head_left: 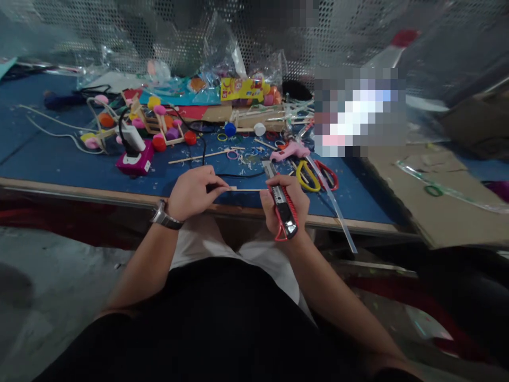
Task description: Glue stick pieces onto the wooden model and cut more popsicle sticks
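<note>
The right hand (299,200) grips a red utility knife (284,208); the left hand (193,192) pinches what seems a wooden stick (249,189).

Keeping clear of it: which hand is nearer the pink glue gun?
Right. The right hand, holding the cutter, is just on the body side of the glue gun; the left hand, holding the stick, is farther off to the left.

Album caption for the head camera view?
At a blue table: left hand pinching a thin stick, right hand gripping a red utility knife.
</note>
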`<state>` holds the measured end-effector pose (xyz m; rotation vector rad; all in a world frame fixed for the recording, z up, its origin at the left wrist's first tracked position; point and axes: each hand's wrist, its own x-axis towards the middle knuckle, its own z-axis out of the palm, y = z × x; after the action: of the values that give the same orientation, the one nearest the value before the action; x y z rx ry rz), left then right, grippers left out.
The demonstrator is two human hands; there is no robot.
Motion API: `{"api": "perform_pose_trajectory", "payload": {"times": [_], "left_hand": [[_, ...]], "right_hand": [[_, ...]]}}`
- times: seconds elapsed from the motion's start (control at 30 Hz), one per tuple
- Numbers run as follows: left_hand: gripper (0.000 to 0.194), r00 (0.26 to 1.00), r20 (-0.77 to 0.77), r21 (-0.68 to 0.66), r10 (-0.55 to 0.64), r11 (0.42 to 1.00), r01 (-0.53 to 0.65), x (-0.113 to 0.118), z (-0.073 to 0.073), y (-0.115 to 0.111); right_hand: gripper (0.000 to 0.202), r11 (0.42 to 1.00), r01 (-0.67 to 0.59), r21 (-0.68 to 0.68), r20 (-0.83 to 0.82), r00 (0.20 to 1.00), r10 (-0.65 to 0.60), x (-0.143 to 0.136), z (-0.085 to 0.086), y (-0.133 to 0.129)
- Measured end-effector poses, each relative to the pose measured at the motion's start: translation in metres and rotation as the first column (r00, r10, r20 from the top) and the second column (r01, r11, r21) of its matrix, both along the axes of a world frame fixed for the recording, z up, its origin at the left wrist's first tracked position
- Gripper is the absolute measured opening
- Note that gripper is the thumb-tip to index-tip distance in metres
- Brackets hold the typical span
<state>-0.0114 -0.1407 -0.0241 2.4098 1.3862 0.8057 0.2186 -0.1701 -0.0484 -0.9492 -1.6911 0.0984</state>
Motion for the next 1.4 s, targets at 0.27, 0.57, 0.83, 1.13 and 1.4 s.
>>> {"api": "perform_pose_trajectory", "payload": {"times": [0.27, 0.57, 0.83, 1.13, 1.4], "left_hand": [[0.016, 1.0, -0.005, 0.005, -0.03, 1.0, 0.03, -0.004, -0.001, 0.003], [0.018, 0.999, -0.035, -0.02, -0.027, 0.999, 0.026, -0.003, 0.001, 0.004], [0.016, 0.998, -0.06, -0.002, -0.024, 1.0, 0.024, 0.0, -0.002, 0.007], [0.013, 0.997, -0.067, -0.011, -0.025, 1.0, 0.024, -0.002, -0.005, 0.008], [0.012, 0.999, -0.045, -0.041, -0.027, 0.999, 0.025, -0.002, -0.007, 0.011]], "right_hand": [[0.016, 0.998, 0.025, 0.064, 0.081, 0.996, -0.03, -0.01, -0.004, 0.002], [0.017, 1.0, 0.023, -0.012, 0.154, 0.988, -0.021, -0.009, -0.002, 0.005], [0.008, 0.985, -0.069, -0.158, 0.212, 0.972, 0.102, -0.02, 0.002, 0.001], [0.009, 0.96, 0.044, -0.277, 0.319, 0.946, 0.049, -0.026, 0.006, -0.002], [0.011, 0.955, -0.009, -0.297, 0.421, 0.896, 0.14, -0.021, 0.01, 0.002]]}}
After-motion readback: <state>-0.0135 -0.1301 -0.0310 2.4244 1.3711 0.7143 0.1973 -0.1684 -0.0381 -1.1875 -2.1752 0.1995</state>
